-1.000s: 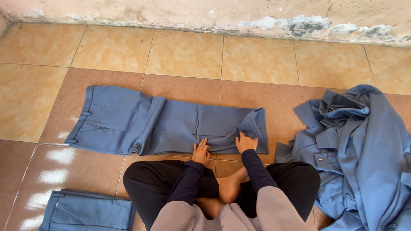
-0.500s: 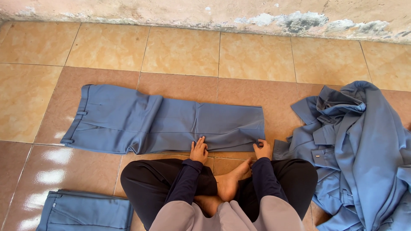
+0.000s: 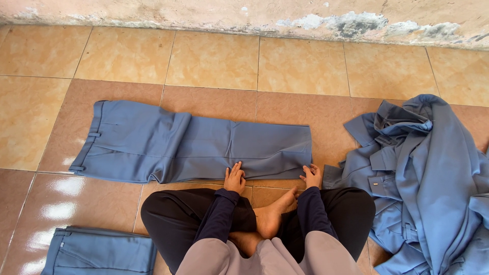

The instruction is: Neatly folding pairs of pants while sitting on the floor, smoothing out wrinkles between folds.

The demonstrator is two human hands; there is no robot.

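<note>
A pair of blue trousers (image 3: 193, 147) lies flat along the tiled floor (image 3: 214, 61), waistband leftward; the left hand (image 3: 235, 178) presses open-fingered on its near edge; the right hand (image 3: 311, 175) rests at the hem corner, whether pinching cloth I cannot tell; a heap of blue garments (image 3: 428, 178) sits right, cut off; a folded blue piece (image 3: 97, 252) lies bottom left, partly out of frame.

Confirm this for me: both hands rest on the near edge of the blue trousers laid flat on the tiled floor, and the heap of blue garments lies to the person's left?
Not quite. The head view shows the heap of blue garments on the person's right, not left. The rest holds: the left hand and right hand rest on the near edge of the blue trousers, laid flat on the tiled floor.
</note>
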